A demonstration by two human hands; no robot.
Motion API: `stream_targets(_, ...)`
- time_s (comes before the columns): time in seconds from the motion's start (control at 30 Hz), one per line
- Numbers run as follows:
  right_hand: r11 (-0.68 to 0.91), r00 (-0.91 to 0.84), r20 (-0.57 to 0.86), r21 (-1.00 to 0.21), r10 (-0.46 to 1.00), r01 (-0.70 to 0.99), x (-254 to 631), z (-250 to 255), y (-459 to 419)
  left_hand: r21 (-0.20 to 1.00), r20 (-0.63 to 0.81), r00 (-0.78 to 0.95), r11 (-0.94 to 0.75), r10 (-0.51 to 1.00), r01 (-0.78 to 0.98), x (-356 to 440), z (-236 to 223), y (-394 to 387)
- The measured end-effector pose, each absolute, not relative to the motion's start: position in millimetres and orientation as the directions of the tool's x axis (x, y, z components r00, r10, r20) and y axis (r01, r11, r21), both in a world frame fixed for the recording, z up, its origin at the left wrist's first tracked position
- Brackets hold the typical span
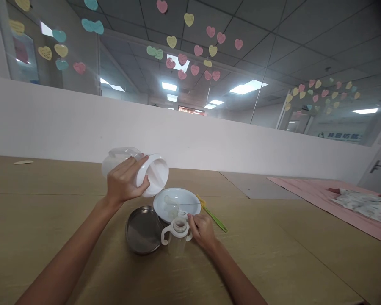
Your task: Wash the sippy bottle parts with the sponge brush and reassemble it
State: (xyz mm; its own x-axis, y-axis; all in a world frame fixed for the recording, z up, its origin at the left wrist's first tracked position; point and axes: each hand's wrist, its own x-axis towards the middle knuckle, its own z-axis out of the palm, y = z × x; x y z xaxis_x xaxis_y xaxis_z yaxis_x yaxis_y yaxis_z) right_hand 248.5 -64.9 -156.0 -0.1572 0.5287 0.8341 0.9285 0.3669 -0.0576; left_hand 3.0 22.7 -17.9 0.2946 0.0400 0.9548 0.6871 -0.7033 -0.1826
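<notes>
My left hand (125,178) is wrapped around a white wide-mouthed tub (157,174), which lies tilted with its opening to the right. A clear lid or cover shows behind that hand. Below it stands a clear baby bottle (178,243) with a white two-handled collar and an uncovered mouth. My right hand (203,231) is closed beside the bottle's right handle. A small white round piece shows at its thumb tip; whether it belongs to something held, I cannot tell. Behind the bottle sits a white bowl (193,199) with a clear bottle teat (170,205) inside.
A dark round metal tray (142,233) lies left of the bottle. Right of the bowl is a green-handled brush (217,219) with a yellow head. A pink cloth (307,195) with a patterned garment (365,203) spreads at right. A low white wall (193,144) borders the back.
</notes>
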Motion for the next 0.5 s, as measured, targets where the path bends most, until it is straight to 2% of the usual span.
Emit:
stream_targets(0.2,0.368,-0.166,0.839,-0.044,0.518,0.929,247.7,-153.8,-66.4,-0.193,0.955,0.294,-0.685,0.032,0.702,4.0,-17.2,21.1)
stream_targets(0.5,0.388,-0.171,0.85,-0.042,0.498,0.921,249.0,-155.4,-64.6,-0.283,0.945,0.318,-0.667,-0.072,0.69,5.5,-15.4,20.8)
